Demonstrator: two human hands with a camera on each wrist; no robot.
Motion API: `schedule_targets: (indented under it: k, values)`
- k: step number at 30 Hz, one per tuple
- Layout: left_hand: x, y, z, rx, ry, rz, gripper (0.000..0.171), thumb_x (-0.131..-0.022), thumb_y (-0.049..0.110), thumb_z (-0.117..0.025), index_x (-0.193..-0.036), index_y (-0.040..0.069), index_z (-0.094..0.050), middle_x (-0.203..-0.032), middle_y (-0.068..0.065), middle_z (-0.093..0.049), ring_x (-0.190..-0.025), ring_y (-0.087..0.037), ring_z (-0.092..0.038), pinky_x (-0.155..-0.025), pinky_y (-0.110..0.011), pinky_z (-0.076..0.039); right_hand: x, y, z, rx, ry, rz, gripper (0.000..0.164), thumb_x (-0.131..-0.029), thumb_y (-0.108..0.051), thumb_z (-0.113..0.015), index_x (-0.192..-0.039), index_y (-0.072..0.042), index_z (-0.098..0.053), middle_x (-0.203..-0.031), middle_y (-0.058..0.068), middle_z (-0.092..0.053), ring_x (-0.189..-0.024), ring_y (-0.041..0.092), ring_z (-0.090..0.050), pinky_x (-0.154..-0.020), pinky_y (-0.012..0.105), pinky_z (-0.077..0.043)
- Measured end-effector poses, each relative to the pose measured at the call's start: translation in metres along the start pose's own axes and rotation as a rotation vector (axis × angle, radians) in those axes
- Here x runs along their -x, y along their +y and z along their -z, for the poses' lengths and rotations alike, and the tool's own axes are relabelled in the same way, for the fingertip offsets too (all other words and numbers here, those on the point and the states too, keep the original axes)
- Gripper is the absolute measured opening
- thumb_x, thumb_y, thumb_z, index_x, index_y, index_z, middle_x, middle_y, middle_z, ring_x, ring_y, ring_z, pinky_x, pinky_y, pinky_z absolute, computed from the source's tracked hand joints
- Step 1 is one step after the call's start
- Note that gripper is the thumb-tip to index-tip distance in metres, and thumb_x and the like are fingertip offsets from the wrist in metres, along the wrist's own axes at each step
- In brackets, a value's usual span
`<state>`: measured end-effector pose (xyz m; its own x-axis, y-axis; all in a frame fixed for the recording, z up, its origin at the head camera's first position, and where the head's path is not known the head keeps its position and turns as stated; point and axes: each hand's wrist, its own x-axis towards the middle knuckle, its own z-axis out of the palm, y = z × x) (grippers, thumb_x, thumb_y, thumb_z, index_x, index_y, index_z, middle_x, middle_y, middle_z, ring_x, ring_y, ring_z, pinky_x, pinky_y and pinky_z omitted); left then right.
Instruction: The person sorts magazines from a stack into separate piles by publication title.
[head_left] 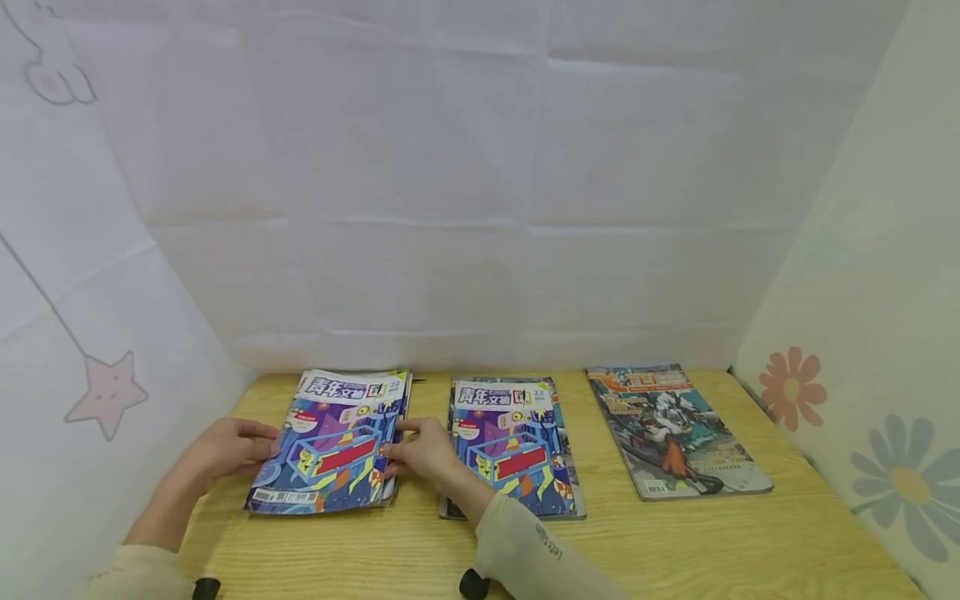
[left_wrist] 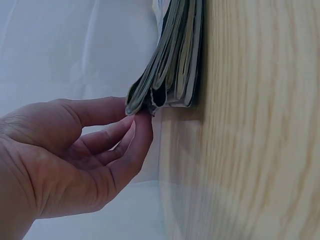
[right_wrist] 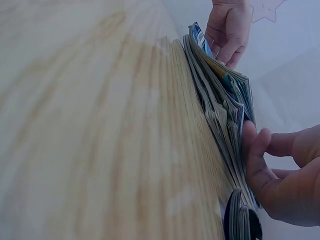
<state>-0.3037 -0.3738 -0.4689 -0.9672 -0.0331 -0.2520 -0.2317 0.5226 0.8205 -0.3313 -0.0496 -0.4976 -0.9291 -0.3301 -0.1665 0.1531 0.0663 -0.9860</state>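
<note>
A purple-blue magazine (head_left: 337, 446) lies on top of a stack at the left of the table, slightly askew over the ones below. At its left edge my left hand (head_left: 228, 450) pinches it; the left wrist view shows thumb and finger on the folded spine edge of the upper magazine. From the other side my right hand (head_left: 429, 454) holds the right edge, fingertips against the page edges (right_wrist: 235, 120) in the right wrist view. Several magazines (left_wrist: 182, 55) are layered underneath, their covers mostly hidden.
Just right of my right hand, a matching purple magazine (head_left: 513, 454) lies on another one. Farther right is a magazine (head_left: 675, 433) with a dark illustrated cover. The wooden table (head_left: 360, 554) is bordered by white cloth walls (head_left: 480, 283) at the back and sides.
</note>
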Motion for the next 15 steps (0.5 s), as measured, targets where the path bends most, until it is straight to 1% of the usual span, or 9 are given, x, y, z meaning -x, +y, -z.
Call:
schedule_targets:
  k: [3,10,15]
  values:
    - [-0.0008,-0.0013,-0.0015,-0.002,0.016,-0.001,0.048,-0.098,0.012,-0.069,-0.13,-0.02,-0.053,-0.111,-0.023,-0.066,-0.093,-0.025,-0.067,-0.081,-0.041,-0.058,-0.0006,0.003,0.0003,0.042,0.002,0.014,0.054,-0.09,0.0,-0.076,-0.14,0.006,-0.056,-0.077,0.014,-0.072,-0.051,0.019,-0.066,-0.059,0.036,-0.059]
    - [-0.0015,-0.001,-0.0039,-0.035,0.04,0.006,0.049,-0.096,0.012,-0.072,-0.13,-0.018,-0.053,-0.106,-0.019,-0.068,-0.09,-0.024,-0.066,-0.077,-0.039,-0.059,-0.0036,0.0081,0.0015,0.035,-0.003,0.014,0.053,-0.091,-0.002,-0.075,-0.14,0.005,-0.056,-0.076,0.015,-0.072,-0.052,0.018,-0.064,-0.06,0.034,-0.059]
    - [-0.0033,-0.0005,-0.0043,-0.051,0.049,-0.001,0.05,-0.093,0.009,-0.074,-0.13,-0.018,-0.053,-0.103,-0.019,-0.066,-0.086,-0.024,-0.066,-0.074,-0.039,-0.059,-0.0036,0.0065,0.0021,0.087,0.002,0.027,0.053,-0.091,-0.002,-0.076,-0.14,0.004,-0.057,-0.072,0.013,-0.07,-0.05,0.017,-0.063,-0.055,0.032,-0.057]
